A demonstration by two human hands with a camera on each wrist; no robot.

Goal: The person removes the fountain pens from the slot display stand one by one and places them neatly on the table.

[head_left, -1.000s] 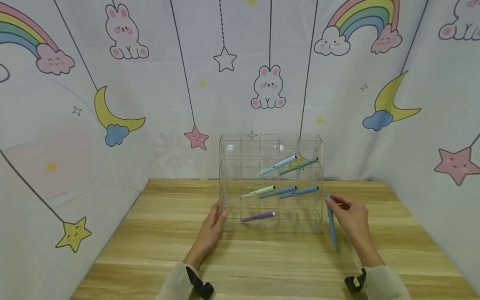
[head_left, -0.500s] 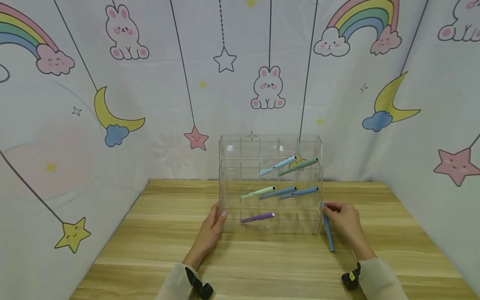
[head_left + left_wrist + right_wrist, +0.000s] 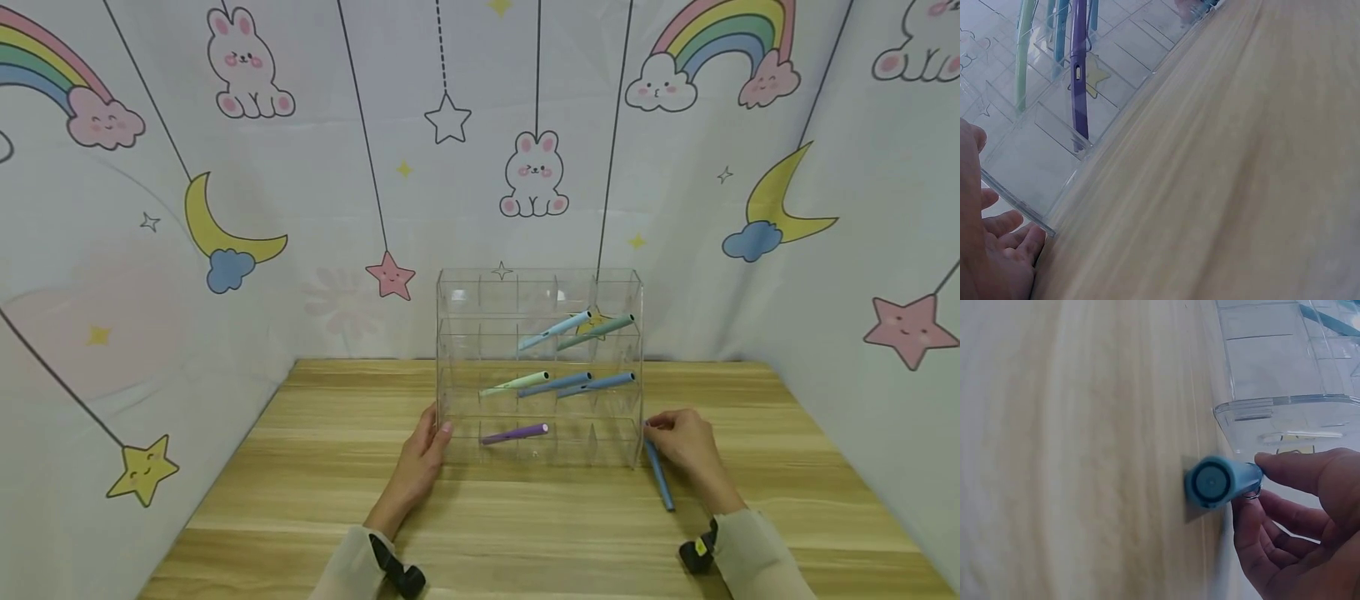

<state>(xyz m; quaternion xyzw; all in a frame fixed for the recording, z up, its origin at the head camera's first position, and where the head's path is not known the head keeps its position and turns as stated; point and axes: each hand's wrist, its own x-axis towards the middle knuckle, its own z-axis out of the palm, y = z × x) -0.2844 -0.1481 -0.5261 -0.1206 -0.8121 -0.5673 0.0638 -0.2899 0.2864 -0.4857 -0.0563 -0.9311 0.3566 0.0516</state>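
Observation:
A clear acrylic pen rack (image 3: 461,454) stands upright on the wooden table, with compartments in several tiers. My left hand (image 3: 420,462) holds its left side near the bottom, the thumb at the front edge and the other fingers along the outer wall. Just outside the rack's lower right side, my right hand (image 3: 686,446) pinches a blue pen (image 3: 660,477) near its upper end. This pen tilts downward toward me; in the right wrist view the round end of the blue pen (image 3: 1212,481) faces the camera, and a metal clip shows by the fingers.
Pens lean in the rack: a light blue pen (image 3: 555,331) and a grey-green pen (image 3: 600,331) higher up, a pale green pen (image 3: 516,384) and two blue ones in the middle, a purple pen (image 3: 516,434) below. A printed curtain (image 3: 337,208) hangs behind the table (image 3: 525,533).
My right hand has moved down and to the left with the blue pen, closer to the rack's lower right side. My left hand and the pens in the rack stay put.

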